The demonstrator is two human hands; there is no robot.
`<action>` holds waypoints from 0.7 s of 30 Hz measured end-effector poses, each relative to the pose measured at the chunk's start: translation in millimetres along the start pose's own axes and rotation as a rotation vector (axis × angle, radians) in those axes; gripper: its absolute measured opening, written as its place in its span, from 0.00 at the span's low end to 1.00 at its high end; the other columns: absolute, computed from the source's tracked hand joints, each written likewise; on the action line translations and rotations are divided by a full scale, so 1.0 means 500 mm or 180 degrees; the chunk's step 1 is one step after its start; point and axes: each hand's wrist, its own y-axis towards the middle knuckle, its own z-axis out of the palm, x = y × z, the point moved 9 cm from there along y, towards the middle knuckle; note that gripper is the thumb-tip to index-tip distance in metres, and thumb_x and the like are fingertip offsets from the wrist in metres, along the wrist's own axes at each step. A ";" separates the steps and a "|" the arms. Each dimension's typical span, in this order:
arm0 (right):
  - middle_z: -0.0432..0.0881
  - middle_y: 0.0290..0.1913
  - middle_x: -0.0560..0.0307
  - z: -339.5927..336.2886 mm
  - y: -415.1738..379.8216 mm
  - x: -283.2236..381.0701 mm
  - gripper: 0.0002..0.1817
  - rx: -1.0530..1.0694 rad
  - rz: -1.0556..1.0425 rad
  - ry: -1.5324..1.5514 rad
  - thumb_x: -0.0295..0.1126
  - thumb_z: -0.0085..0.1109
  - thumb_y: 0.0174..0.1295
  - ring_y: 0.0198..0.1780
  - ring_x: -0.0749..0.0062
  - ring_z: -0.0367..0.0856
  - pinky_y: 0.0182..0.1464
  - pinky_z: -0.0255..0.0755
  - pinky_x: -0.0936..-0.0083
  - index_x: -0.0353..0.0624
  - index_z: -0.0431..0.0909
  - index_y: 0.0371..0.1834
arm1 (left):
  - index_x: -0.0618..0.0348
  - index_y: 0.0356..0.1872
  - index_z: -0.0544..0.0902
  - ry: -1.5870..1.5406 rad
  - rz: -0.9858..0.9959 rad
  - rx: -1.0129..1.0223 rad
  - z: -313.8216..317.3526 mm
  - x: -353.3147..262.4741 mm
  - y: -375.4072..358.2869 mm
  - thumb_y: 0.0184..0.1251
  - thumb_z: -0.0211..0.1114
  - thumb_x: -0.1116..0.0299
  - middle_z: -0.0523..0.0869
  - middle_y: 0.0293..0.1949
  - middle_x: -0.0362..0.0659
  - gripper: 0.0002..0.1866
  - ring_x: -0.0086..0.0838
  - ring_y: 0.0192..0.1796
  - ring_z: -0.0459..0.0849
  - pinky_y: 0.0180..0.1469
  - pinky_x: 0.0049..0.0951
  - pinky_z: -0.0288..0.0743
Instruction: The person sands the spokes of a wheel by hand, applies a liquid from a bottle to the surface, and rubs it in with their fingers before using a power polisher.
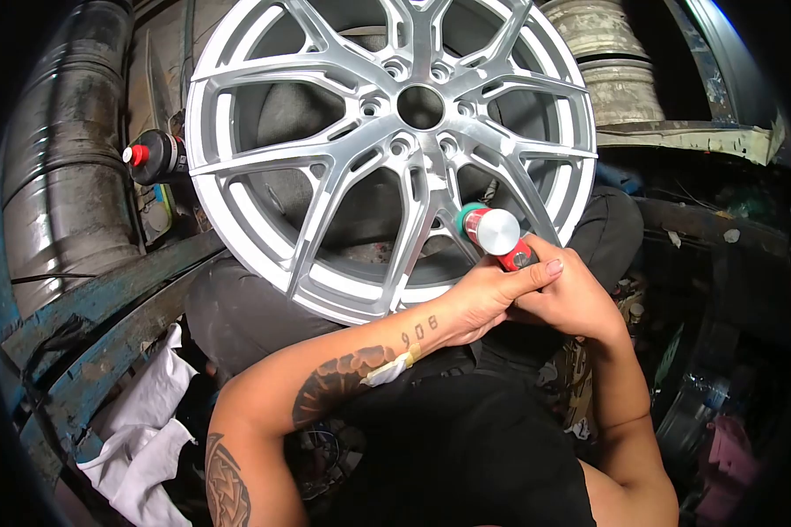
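Observation:
A large silver multi-spoke wheel rim (426, 140) lies tilted in front of me, its lower edge at my knees. Both my hands are closed round a small red power tool (517, 255) with a silver round head and a green disc, which is at a lower right spoke. My left hand (488, 303) comes from the left, its thumb across the tool. My right hand (571, 294) wraps the tool from the right, its fingers partly hidden by my left hand.
Stacked metal rims (70, 176) stand at the left, others (602, 61) at the upper right. A black bottle with a red cap (158, 156) is beside the wheel. White cloth (141, 430) hangs at the lower left, near a blue metal frame (105, 325).

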 end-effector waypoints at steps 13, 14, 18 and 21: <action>0.86 0.35 0.47 -0.006 0.051 -0.002 0.16 0.0114 0.0048 0.0265 0.30 0.68 0.59 0.37 0.69 0.83 0.44 0.78 0.68 0.33 0.78 0.47 | 0.66 0.68 0.71 0.0119 0.0111 0.0186 0.005 -0.036 0.009 0.76 0.70 0.50 0.81 0.62 0.52 0.33 0.35 0.62 0.85 0.63 0.40 0.85; 0.86 0.37 0.48 -0.007 0.038 -0.008 0.17 0.0185 0.0076 0.0428 0.30 0.68 0.59 0.39 0.69 0.83 0.45 0.78 0.69 0.33 0.79 0.48 | 0.66 0.69 0.70 0.0144 0.0091 0.0270 0.017 -0.027 0.007 0.77 0.69 0.50 0.80 0.63 0.52 0.34 0.35 0.64 0.84 0.64 0.41 0.84; 0.87 0.40 0.53 -0.009 0.020 -0.026 0.18 0.0380 0.0021 0.0538 0.28 0.68 0.60 0.41 0.73 0.83 0.47 0.79 0.71 0.33 0.80 0.52 | 0.64 0.71 0.69 0.0135 -0.0038 0.0464 0.035 -0.007 -0.002 0.80 0.65 0.50 0.78 0.66 0.51 0.33 0.35 0.69 0.80 0.67 0.45 0.81; 0.85 0.36 0.58 -0.005 0.036 -0.023 0.17 0.0335 0.0089 0.0687 0.27 0.67 0.61 0.37 0.77 0.82 0.41 0.78 0.74 0.34 0.80 0.51 | 0.64 0.69 0.70 0.0095 0.0113 0.0359 0.020 -0.022 0.002 0.82 0.62 0.53 0.80 0.64 0.51 0.28 0.35 0.65 0.82 0.65 0.44 0.82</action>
